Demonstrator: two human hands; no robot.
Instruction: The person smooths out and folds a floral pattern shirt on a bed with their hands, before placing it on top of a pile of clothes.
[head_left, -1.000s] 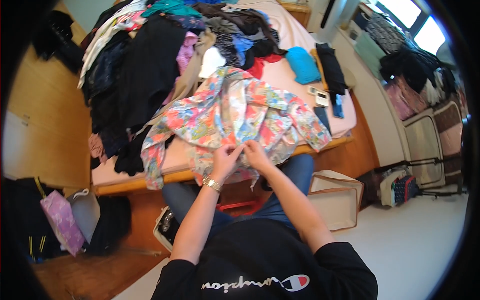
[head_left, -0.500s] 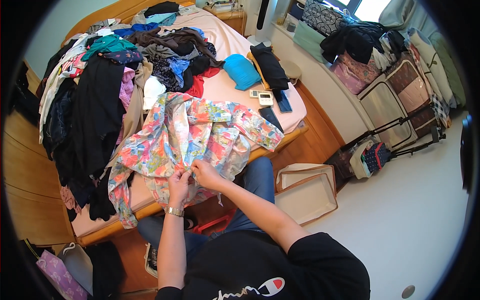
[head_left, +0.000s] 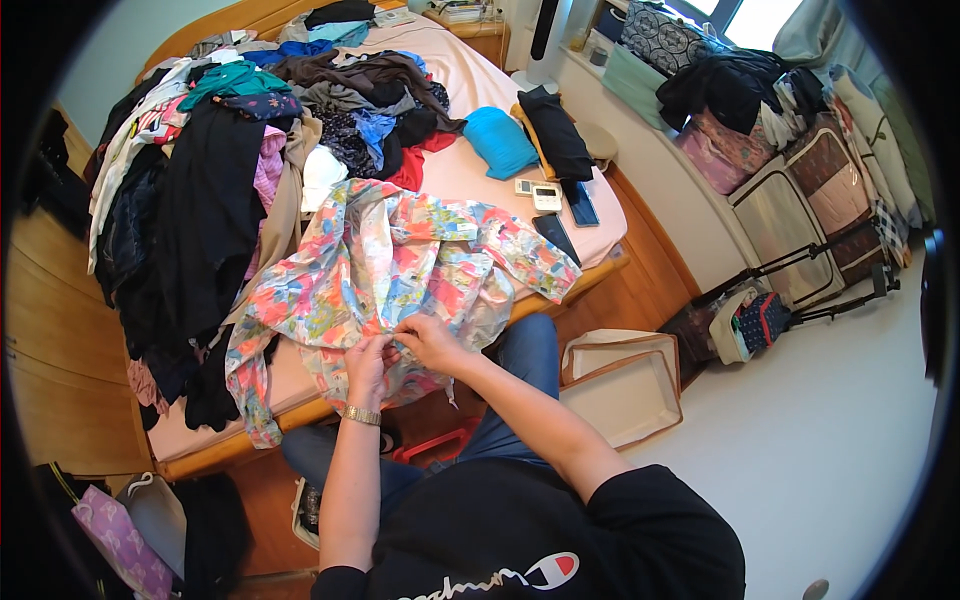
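Although the left hand (head_left: 366,362) and right hand (head_left: 430,342) show clearly in the head view, their fingers hide the bit of flowered jacket (head_left: 420,262) pinched between them. Seen from the hands, the jacket spreads toward twelve o'clock on the bed (head_left: 450,62). At five, legs partly block a red thing (head_left: 440,442); at eight, a purple bag (head_left: 122,542) is cut off. The clothes pile (head_left: 205,230) at ten crowds the jacket, its pieces hard to separate. A blue bundle (head_left: 500,143) lies at one, a pale box (head_left: 630,398) near three.

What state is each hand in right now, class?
Left hand: closed, holding the multicoloured garment at its edge.
Right hand: closed, holding it beside the left.
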